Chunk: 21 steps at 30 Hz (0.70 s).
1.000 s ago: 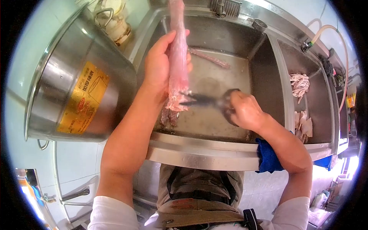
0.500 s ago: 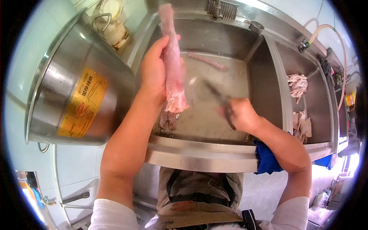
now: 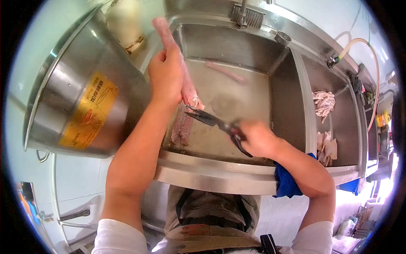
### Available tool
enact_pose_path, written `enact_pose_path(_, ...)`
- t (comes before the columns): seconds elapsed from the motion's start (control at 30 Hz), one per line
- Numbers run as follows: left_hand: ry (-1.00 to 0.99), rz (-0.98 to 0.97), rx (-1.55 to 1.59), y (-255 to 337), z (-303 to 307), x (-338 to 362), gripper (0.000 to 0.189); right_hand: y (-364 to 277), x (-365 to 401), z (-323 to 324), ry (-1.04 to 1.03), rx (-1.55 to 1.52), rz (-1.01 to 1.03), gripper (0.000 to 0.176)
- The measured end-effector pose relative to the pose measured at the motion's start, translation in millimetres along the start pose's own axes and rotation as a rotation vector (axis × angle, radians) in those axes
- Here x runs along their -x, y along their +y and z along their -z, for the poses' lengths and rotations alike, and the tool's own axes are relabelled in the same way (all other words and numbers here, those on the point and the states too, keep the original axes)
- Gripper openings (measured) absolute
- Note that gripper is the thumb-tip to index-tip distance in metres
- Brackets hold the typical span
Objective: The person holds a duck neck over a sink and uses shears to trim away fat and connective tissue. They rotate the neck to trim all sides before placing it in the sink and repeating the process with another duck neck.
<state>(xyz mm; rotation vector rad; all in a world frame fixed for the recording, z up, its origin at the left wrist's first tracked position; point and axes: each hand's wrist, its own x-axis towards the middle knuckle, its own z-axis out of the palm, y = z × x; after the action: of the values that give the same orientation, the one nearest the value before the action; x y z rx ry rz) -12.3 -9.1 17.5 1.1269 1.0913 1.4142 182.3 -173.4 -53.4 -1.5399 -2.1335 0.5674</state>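
My left hand [image 3: 167, 76] is wrapped round a long, pink, skinned poultry neck [image 3: 189, 89], tilted with its upper end to the left. Dark kitchen scissors [image 3: 205, 118] are in my right hand [image 3: 259, 137], fingers closed at the handles. Their blades point left, the tips right at the neck's ragged lower end. Below, more raw necks [image 3: 181, 129] lie in the near left corner of the steel sink [image 3: 287, 97]. Another thin neck [image 3: 226, 72] rests toward the back of the basin, in shallow cloudy water.
A tall steel pot [image 3: 55, 97] with a yellow label stands left of the sink. In the narrower right basin lie pale meat strips [image 3: 323, 103] and flat pale pieces [image 3: 327, 148]. A blue cloth [image 3: 288, 180] hangs over the front edge; a faucet [image 3: 242, 17] is behind.
The neck has tilted, its top leaning left, as my left hand turned knuckles-up. My right hand has brought the scissors left and down to the neck's lower end.
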Motion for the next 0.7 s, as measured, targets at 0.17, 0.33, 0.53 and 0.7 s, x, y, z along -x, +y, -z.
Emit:
enact_pose_path(0.17,0.000,0.026,0.031,6.9,-1.3,3.1,0.037,6.5,1.6,3.9,-0.026,0.043,-0.191,0.020)
enact_pose_path(0.33,-0.041,0.057,0.062,10.9,0.3,3.4,0.034,1.9,0.6,9.9,0.023,0.021,-0.158,0.017)
enact_pose_path(0.53,-0.039,0.007,0.059,10.6,-0.4,4.4,0.033,-7.9,2.5,16.8,-0.023,0.179,-0.153,0.031)
enact_pose_path(0.7,-0.046,0.003,0.015,14.6,-3.2,8.0,0.033,-10.4,2.9,16.9,0.076,0.350,-0.064,0.033)
